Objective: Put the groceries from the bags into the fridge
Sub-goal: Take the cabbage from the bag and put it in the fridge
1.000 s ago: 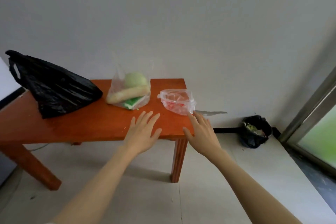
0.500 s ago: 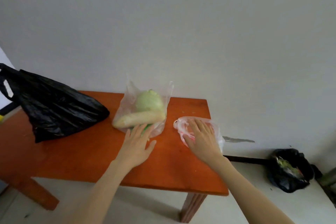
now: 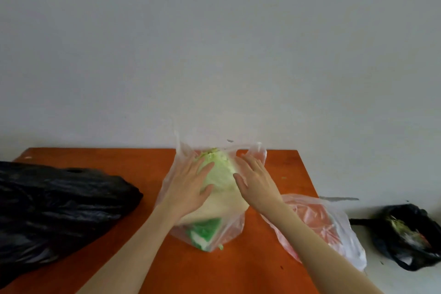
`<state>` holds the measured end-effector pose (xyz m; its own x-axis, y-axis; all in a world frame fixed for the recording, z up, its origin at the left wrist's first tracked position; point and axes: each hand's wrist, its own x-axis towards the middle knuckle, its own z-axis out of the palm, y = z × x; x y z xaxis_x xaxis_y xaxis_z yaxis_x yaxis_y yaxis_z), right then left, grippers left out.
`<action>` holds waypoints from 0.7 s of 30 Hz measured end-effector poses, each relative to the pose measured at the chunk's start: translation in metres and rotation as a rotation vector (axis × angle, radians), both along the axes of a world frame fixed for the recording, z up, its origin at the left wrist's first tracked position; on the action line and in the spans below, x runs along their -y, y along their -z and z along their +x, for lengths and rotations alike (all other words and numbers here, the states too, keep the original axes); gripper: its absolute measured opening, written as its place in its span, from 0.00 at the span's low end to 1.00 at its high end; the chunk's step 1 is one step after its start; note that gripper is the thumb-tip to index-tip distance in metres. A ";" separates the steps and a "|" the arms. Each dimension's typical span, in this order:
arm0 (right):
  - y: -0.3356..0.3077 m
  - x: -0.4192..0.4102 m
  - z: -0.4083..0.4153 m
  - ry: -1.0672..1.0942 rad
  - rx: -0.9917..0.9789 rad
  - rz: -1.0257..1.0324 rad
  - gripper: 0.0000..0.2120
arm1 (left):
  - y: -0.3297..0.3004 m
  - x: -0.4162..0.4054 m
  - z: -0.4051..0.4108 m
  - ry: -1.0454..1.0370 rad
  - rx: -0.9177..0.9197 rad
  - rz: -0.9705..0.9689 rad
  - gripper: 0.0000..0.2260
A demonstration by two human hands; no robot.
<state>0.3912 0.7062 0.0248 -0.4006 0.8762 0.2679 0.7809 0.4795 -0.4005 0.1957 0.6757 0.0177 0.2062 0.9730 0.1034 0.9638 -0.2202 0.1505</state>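
Hands flank the cabbage (image 3: 218, 174) in its clear bag (image 3: 229, 229) mid-table (image 3: 148, 157): left hand (image 3: 188, 188) and right hand (image 3: 256, 181), fingers spread flat against it. Black bag (image 3: 59, 203) lies left, pinkish bag (image 3: 319, 222) right.

We see a smooth orange-painted surface (image 3: 133, 162) with a faint sheen. Left of the thin, clear, crinkled plastic bag (image 3: 229, 229) at its middle lies a glossy black plastic bag (image 3: 59, 200) — creased, catching light. Right of the clear bag, another filmy bag (image 3: 334, 227) — translucent, pink-tinted. Behind the surface, a matt grey wall (image 3: 214, 43).
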 end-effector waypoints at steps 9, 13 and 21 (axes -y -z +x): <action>0.039 -0.028 -0.008 -0.056 0.390 -0.214 0.26 | 0.038 -0.016 -0.016 0.080 -0.111 -0.212 0.19; 0.066 -0.013 0.013 -0.011 0.395 -0.155 0.18 | 0.059 0.001 -0.016 0.054 0.067 -0.099 0.02; 0.090 -0.006 0.028 0.041 0.433 -0.146 0.27 | 0.094 0.045 -0.003 0.008 0.169 -0.260 0.18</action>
